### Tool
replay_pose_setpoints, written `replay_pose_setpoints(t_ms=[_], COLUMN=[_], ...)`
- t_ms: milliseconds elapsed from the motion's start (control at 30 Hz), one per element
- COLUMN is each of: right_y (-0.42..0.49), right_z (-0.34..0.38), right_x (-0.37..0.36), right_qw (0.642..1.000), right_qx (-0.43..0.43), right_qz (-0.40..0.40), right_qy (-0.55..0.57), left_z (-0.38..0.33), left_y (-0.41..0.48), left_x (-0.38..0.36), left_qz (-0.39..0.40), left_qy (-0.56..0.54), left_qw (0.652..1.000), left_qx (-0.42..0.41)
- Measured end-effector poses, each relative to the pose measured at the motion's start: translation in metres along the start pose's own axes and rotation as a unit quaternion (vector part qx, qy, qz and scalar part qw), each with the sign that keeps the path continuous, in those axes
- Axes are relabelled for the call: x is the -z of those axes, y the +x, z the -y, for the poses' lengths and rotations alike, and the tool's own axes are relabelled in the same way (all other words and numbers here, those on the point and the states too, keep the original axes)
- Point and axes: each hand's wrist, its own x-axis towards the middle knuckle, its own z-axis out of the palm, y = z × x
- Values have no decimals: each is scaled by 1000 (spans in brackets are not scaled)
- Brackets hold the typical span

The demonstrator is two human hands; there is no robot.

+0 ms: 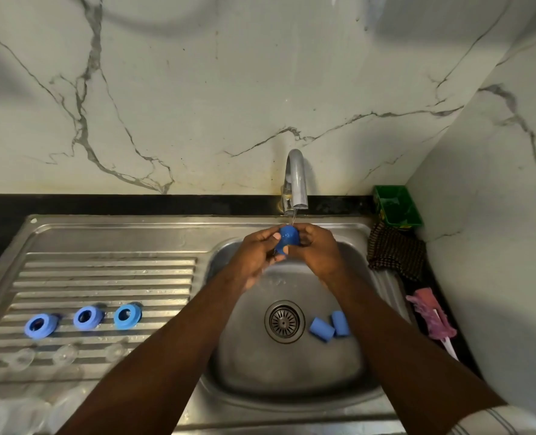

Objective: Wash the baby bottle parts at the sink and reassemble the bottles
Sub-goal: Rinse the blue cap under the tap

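Under tap point(296, 183), head view: L hand point(255, 255) & R hand point(318, 252) both curled round blue cap point(288, 238), rinsing it over sink point(276, 365). Step: washing caps. Next, prob. set it down, grab 2 caps point(322, 329) by drain point(284, 321).

The steel sink point(119, 227) carries three blue rings point(86, 318) and three clear teats point(65, 354) on its ribbed drainboard point(103, 277), left of the fingers point(265, 235); two blue caps point(322, 329) lie in the basin point(291, 372) below them.

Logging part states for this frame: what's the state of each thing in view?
Tap: running, thin stream.
Held cap: under the stream, gripped by left hand and right hand.
Two caps: on their sides in basin.
Three rings: on drainboard.
Brush: lying right of sink.
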Motion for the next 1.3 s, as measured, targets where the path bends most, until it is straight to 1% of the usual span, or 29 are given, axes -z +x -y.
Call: replay_pose_setpoints(t_ms=[100,200,367,567,667,767,867,1000,1067,1100,1233,1300], right_y=[-1,-1,7,12,7,0,-11,-23,-26,-27,-26,-24], right_z=[1,4,12,11,12,11,3,3,9,13,21,24], right_x=[-2,-4,-6,-4,-2,-3,-12,-41,-61,-77,-122,-150], right_qw=[997,994,991,994,995,996,993,989,988,988,980,972], right_qx=[31,39,30,-18,-36,-70,-86,-102,-89,-68,37,72], right_qz=[-27,-57,-64,-43,-37,-4,19,57,69,79,91,120], right_qy=[-61,-84,-112,-97,-87,-59,-73,-90,-104,-115,-171,-188], left_z=[-1,-4,-11,-16,-15,-9,-4,-3,-6,-7,-21,-31], left_y=[0,2,5,6,5,2,-10,-33,-46,-56,-81,-96], left_x=[-3,-5,-2,-1,0,4,12,41,61,78,128,160], left_qz=[-17,-35,-69,-94,-100,-105,-125,-124,-123,-130,-123,-140], left_qy=[11,-10,-40,0,41,103,198,271,324,333,336,333], left_qw=[1000,999,996,995,994,989,972,954,936,932,934,932], left_qx=[1,-7,-28,-42,-28,-18,-19,-35,-57,-54,-4,21])
